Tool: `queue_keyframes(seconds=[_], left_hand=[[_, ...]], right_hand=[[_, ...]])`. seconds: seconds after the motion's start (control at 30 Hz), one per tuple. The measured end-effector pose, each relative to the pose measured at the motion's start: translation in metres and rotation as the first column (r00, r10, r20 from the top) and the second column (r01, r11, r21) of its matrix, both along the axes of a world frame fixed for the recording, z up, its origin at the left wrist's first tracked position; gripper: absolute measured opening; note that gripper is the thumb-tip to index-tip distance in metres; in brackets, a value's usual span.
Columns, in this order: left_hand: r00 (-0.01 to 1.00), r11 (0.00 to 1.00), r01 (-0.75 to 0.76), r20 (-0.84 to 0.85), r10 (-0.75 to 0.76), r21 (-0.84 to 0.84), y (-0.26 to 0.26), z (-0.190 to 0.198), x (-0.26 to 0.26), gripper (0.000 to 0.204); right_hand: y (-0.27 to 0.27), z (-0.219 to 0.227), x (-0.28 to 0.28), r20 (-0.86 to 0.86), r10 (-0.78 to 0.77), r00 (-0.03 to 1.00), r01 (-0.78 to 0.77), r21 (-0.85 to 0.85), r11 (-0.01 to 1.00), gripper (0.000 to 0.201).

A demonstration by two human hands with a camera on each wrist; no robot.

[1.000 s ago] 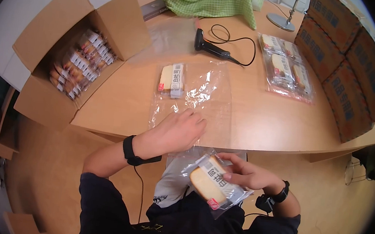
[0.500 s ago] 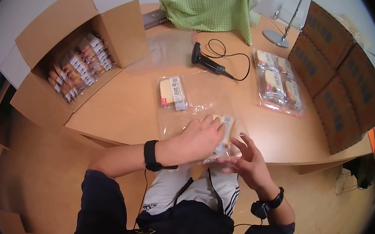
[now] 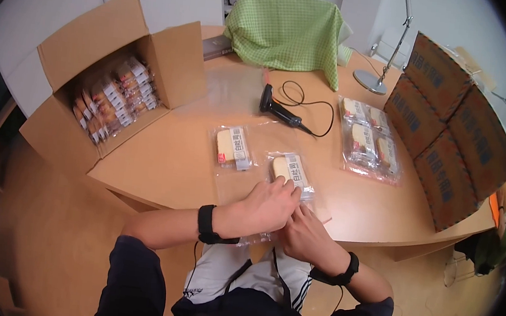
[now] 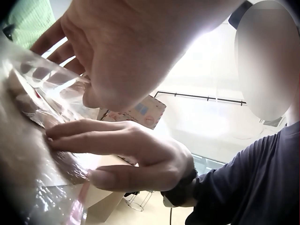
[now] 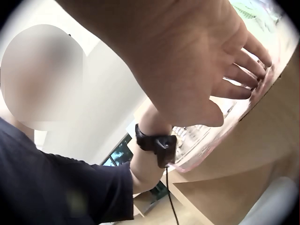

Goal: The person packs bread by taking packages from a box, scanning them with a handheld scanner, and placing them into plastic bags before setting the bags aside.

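Observation:
A large clear plastic bag [image 3: 235,184] lies flat at the table's front edge. Inside it, a wrapped bread slice [image 3: 229,146] sits at the upper left and another wrapped bread slice [image 3: 286,166] to its right. My left hand [image 3: 265,207] is just below the right-hand slice; in the left wrist view its thumb and fingers pinch the bag's upper film. Beside it, my right hand [image 3: 311,239] is at the bag's near edge. Its straight fingers [image 4: 89,140] reach under the lifted film toward the slice. Part of this slice is hidden behind the left hand.
An open carton [image 3: 182,67] of packaged baked goods stands left. A black barcode scanner [image 3: 285,115] with a coiled cable lies behind the bag. At right are a filled bag of bread slices [image 3: 363,139] and stacked printed boxes [image 3: 446,135]. A green checked cloth [image 3: 285,29] is at the back.
The second wrapped slice has gone from my right hand over my lap into the bag, beside the first. My right hand has moved up and in, close against the left hand at the bag's near edge.

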State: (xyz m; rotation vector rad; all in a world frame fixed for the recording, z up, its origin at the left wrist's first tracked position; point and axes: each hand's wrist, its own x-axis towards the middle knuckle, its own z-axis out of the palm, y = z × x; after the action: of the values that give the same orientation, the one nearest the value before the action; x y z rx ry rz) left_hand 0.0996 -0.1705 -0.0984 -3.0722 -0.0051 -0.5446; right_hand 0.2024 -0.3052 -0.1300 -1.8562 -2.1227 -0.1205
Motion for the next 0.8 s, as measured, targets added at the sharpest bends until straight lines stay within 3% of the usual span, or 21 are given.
queue_keyframes(seconds=[0.03, 0.07, 0.17, 0.23, 0.3, 0.37, 0.43, 0.57, 0.8], left_hand=[[0.999, 1.0, 0.013, 0.03, -0.012, -0.012, 0.001, -0.002, 0.001, 0.032], [0.998, 0.999, 0.024, 0.059, -0.023, -0.024, 0.002, -0.003, 0.001, 0.033], [1.0, 1.0, -0.011, 0.018, 0.011, 0.008, 0.004, 0.002, -0.001, 0.036], [0.998, 1.0, 0.014, 0.066, -0.014, -0.006, 0.004, 0.004, 0.0, 0.037], [0.992, 0.999, 0.04, 0.118, -0.038, -0.016, 0.004, 0.003, 0.002, 0.037], [0.982, 0.997, 0.001, 0.187, -0.015, 0.077, 0.003, 0.001, 0.003, 0.048], [0.985, 0.996, -0.012, 0.173, -0.003, 0.085, 0.003, 0.003, 0.003, 0.048], [0.997, 0.997, 0.007, 0.079, -0.013, 0.078, 0.004, 0.008, 0.003, 0.047], [0.989, 0.998, 0.049, 0.143, -0.045, -0.029, 0.01, 0.012, -0.004, 0.041]], right_hand=[[0.006, 0.001, 0.005, 0.098, 0.013, 0.995, -0.002, -0.108, 0.994, 0.04], [0.011, 0.005, 0.006, 0.106, 0.014, 0.994, -0.004, -0.096, 0.995, 0.04], [0.027, 0.013, 0.01, 0.015, -0.108, 0.994, 0.109, -0.076, 0.991, 0.044], [0.039, 0.002, 0.015, 0.116, -0.032, 0.993, 0.019, 0.11, 0.994, 0.048], [0.04, 0.003, 0.016, 0.193, -0.044, 0.98, 0.007, 0.188, 0.982, 0.048], [0.043, 0.01, 0.015, 0.265, -0.056, 0.962, -0.015, 0.261, 0.965, 0.048], [0.044, 0.022, 0.014, 0.488, -0.137, 0.862, -0.03, 0.319, 0.947, 0.051], [0.044, 0.013, 0.014, 0.436, -0.129, 0.891, -0.004, 0.291, 0.957, 0.051], [0.044, -0.017, 0.017, 0.289, -0.096, 0.952, 0.039, 0.196, 0.98, 0.05]])
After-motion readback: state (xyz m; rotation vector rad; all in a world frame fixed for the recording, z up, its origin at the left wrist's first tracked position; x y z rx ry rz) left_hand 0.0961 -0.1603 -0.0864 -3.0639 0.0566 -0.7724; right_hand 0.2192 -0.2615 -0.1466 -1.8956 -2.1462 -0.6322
